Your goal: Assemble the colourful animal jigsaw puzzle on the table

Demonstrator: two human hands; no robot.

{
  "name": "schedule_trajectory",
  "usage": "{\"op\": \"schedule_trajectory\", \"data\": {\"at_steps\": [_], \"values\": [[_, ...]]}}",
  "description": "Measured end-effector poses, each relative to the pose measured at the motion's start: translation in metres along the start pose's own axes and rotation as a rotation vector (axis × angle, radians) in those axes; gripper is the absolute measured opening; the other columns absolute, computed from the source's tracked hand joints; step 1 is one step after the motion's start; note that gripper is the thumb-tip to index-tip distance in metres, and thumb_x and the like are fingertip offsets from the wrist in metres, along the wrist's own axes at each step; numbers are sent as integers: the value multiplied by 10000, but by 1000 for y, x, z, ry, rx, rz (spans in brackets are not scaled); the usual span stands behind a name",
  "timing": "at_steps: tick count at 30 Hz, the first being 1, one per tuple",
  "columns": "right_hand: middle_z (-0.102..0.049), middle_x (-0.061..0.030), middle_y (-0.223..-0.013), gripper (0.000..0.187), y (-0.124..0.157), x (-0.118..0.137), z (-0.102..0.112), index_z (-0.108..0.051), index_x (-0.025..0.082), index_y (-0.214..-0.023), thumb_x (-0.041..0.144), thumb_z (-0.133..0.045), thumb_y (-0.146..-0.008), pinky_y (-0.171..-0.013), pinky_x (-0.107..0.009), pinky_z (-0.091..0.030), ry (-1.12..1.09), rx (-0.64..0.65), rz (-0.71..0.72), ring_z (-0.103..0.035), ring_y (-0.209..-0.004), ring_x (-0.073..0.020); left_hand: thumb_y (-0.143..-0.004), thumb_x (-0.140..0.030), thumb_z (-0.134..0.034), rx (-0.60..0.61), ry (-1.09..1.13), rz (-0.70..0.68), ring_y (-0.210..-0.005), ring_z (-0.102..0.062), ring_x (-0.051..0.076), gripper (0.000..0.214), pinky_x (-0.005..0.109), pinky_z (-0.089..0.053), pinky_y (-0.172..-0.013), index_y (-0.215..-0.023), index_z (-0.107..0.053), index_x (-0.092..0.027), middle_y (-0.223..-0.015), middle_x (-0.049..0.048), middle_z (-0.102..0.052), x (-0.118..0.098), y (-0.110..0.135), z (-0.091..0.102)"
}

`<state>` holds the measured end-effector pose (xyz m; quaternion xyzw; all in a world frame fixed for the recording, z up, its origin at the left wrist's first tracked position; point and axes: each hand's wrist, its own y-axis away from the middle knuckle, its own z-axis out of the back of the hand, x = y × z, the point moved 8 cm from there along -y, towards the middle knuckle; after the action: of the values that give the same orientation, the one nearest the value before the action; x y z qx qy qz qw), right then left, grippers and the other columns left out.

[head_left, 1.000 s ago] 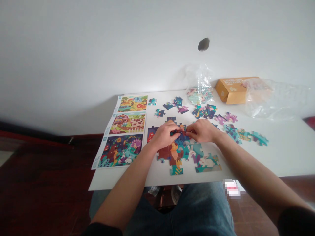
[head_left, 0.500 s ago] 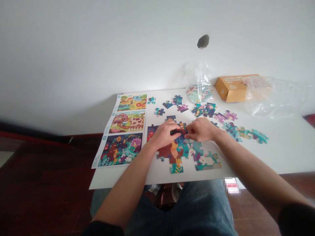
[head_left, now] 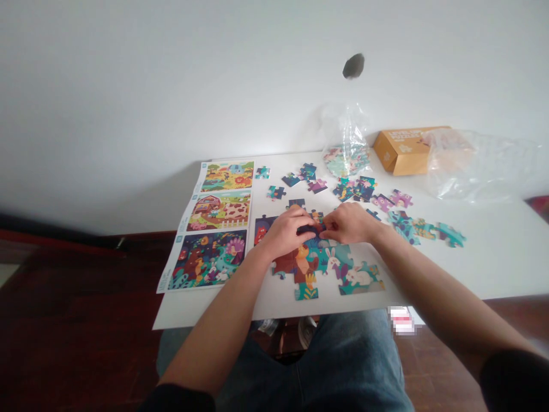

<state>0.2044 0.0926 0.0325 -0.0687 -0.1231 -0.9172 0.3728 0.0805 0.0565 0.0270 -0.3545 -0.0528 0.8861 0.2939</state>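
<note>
My left hand point(head_left: 291, 228) and my right hand point(head_left: 349, 223) meet over a partly joined jigsaw puzzle point(head_left: 334, 260) on the white table. Between their pinched fingertips is a dark puzzle piece point(head_left: 318, 228), largely covered by the fingers. Rabbits and a brown animal show on the joined part below my hands. A dark piece with a red figure point(head_left: 261, 232) lies left of my left hand. Beyond my knuckles, another dark piece point(head_left: 295, 204) sticks out; how it connects underneath is hidden.
Left of the puzzle lies a picture sheet point(head_left: 214, 229) with three scenes. Loose pieces point(head_left: 362, 189) are scattered behind, and a joined teal strip point(head_left: 424, 229) lies at right. A clear bag with pieces point(head_left: 347, 157), an orange box point(head_left: 403, 151) and another plastic bag point(head_left: 480, 166) stand along the wall.
The view has shifted slightly. Both hands stay at the same spot over the puzzle, with my fingertips closing a little nearer together around the dark piece.
</note>
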Motion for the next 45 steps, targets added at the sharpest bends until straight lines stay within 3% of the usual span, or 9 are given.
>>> {"op": "schedule_trajectory", "data": {"at_steps": [10, 15, 21, 29, 37, 41, 45], "values": [[-582, -12, -567, 433, 1, -18, 6, -610, 202, -594, 559, -602, -838, -574, -285, -220, -44, -126, -65, -473, -561, -136, -899, -109, -612, -122, 114, 30, -943, -644, 164, 203, 306, -525, -866, -1033, -726, -210, -991, 46, -659, 5, 1, 10], [-589, -12, -583, 383, 1, -22, 7, -614, 198, -598, 496, -601, -838, -566, -282, -219, -64, -129, -80, -469, -563, -131, -923, -127, -577, -199, -61, 14, -968, -628, 196, 186, 372, -499, -910, -961, -739, -210, -980, 55, -690, 9, 3, 20], [-586, -6, -584, 389, -1, -28, 4, -599, 203, -590, 500, -596, -840, -558, -283, -223, -58, -127, -94, -474, -562, -133, -924, -98, -515, -282, -218, 136, -1060, -616, 216, 255, 412, -473, -976, -925, -743, -214, -1042, 55, -708, 26, 9, 32], [-646, -21, -646, 378, -3, -33, 0, -638, 216, -633, 529, -599, -842, -562, -282, -233, -29, -84, -135, -544, -619, -157, -902, -128, -574, -246, -261, 172, -1097, -605, 232, 198, 427, -462, -996, -927, -744, -227, -1082, 62, -682, 31, 9, 26], [-636, -17, -628, 371, -3, -34, 3, -614, 216, -626, 513, -604, -849, -557, -277, -236, -42, -120, -131, -548, -617, -155, -904, -134, -573, -238, -269, 183, -1109, -603, 238, 197, 428, -470, -961, -938, -737, -238, -1089, 55, -677, 30, 10, 27], [-653, -16, -648, 393, 0, -51, 10, -618, 219, -647, 540, -580, -871, -562, -271, -258, -89, -205, -186, -557, -620, -154, -893, -103, -556, -245, -286, 178, -1100, -611, 236, 236, 428, -480, -944, -942, -737, -246, -1081, 55, -681, 29, 11, 29], [-696, -31, -706, 389, 15, -91, 30, -665, 233, -728, 549, -521, -902, -570, -267, -277, -103, -419, -431, -596, -647, -174, -869, -61, -543, -294, -299, 170, -1075, -623, 232, 266, 415, -507, -927, -907, -735, -241, -1056, 57, -686, 29, 13, 35]]}}
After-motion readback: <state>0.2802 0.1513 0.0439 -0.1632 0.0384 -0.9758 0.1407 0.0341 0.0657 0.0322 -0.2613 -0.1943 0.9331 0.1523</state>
